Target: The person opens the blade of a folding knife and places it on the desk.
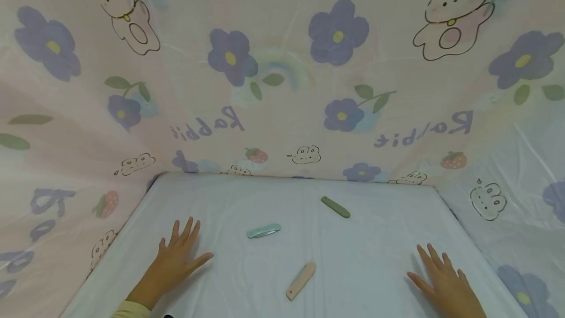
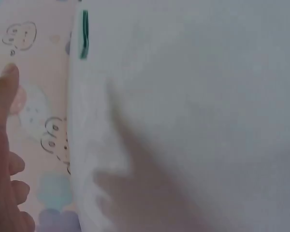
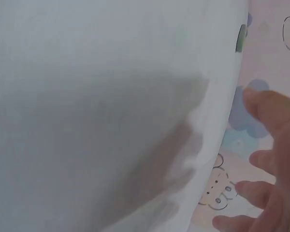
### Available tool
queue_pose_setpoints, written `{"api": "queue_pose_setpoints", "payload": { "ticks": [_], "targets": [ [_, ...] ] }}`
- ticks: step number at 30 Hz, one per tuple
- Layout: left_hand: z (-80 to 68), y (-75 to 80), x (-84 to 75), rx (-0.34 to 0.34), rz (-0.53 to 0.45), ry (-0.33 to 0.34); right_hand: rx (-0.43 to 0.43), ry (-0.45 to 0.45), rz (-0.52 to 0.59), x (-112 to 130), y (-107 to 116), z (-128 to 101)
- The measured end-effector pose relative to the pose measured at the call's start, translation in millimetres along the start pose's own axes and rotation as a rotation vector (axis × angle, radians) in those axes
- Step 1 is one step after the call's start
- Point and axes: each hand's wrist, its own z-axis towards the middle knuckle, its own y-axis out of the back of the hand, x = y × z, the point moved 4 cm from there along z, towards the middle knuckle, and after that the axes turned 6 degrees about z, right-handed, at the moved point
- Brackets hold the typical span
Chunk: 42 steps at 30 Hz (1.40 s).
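Observation:
Three small folded pocket knives lie on a white sheet [image 1: 362, 259]. A dark green knife [image 1: 335, 207] is farthest back, a mint one [image 1: 263, 230] sits in the middle, and a pink one [image 1: 300, 280] is nearest me. My left hand [image 1: 178, 255] lies flat on the sheet at the left, fingers spread, holding nothing. My right hand [image 1: 441, 278] lies flat at the right, also empty. In the left wrist view a green knife [image 2: 84, 35] shows at the sheet's edge beside my left hand [image 2: 2, 159]. My right hand [image 3: 270, 164] fills the right wrist view's right side.
Pink cloth walls [image 1: 282, 87] printed with purple flowers, rabbits and the word "Rabbit" enclose the sheet at the back and both sides. The sheet meets the cloth along a straight back edge [image 1: 291, 177].

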Motion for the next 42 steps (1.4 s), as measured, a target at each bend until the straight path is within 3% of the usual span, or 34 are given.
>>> {"api": "queue_pose_setpoints", "payload": {
  "ticks": [3, 10, 15, 20, 24, 31, 38, 42],
  "targets": [
    [0.8, 2.1, -13.9, -0.012, -0.025, -0.024, -0.025, 0.03, -0.008, 8, 0, -1],
    [0.4, 8.7, -49.9, -0.041, -0.054, -0.087, -0.202, 0.217, -0.003, 35, 4, -6],
    [-0.1, 9.6, -69.8, -0.022, -0.1, -0.119, -0.181, 0.257, 0.014, 56, 3, -5],
    [-0.7, 7.2, -87.3, 0.008, -0.168, -0.112, -0.136, 0.23, 0.015, 71, -4, -4],
    [-2.3, 5.6, -103.3, -0.006, -0.191, -0.161, -0.123, 0.217, 0.027, 79, -10, -4],
    [0.4, -0.9, -130.2, -0.025, -0.188, -0.254, -0.27, 0.384, 0.072, 100, -14, -9],
    [4.9, -10.7, -155.1, -0.034, -0.161, -0.327, -0.206, 0.376, 0.094, 114, -20, -8],
    [5.8, -16.6, -170.2, -0.004, -0.176, -0.356, -0.218, 0.438, 0.096, 125, -24, -8]
  ]
}}
